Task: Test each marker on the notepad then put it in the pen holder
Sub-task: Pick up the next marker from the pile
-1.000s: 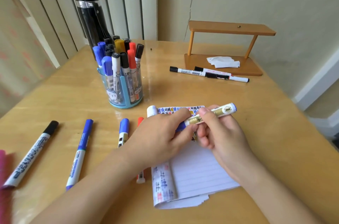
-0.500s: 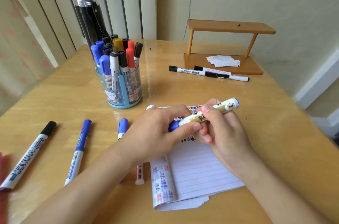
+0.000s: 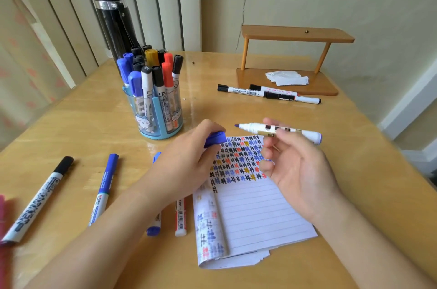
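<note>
My right hand (image 3: 298,170) pinches an uncapped blue marker (image 3: 257,128) above the top of the lined notepad (image 3: 255,208), tip pointing left. My left hand (image 3: 186,161) grips its blue cap (image 3: 215,138) just left of the notepad's top edge. The top rows of the page carry many small coloured test marks. The blue pen holder (image 3: 153,109) stands behind my left hand, packed with several capped markers.
Loose markers lie on the table: a black one (image 3: 37,199) and a blue one (image 3: 102,190) at left, a blue one (image 3: 155,225) and a red one (image 3: 181,217) partly under my left arm, three by the wooden stand (image 3: 288,61). A black bottle (image 3: 113,21) stands behind the holder.
The cap has come off the marker. My left hand drew it away to the left, while my right hand moved the marker to the right, baring the tip and the notepad's marks.
</note>
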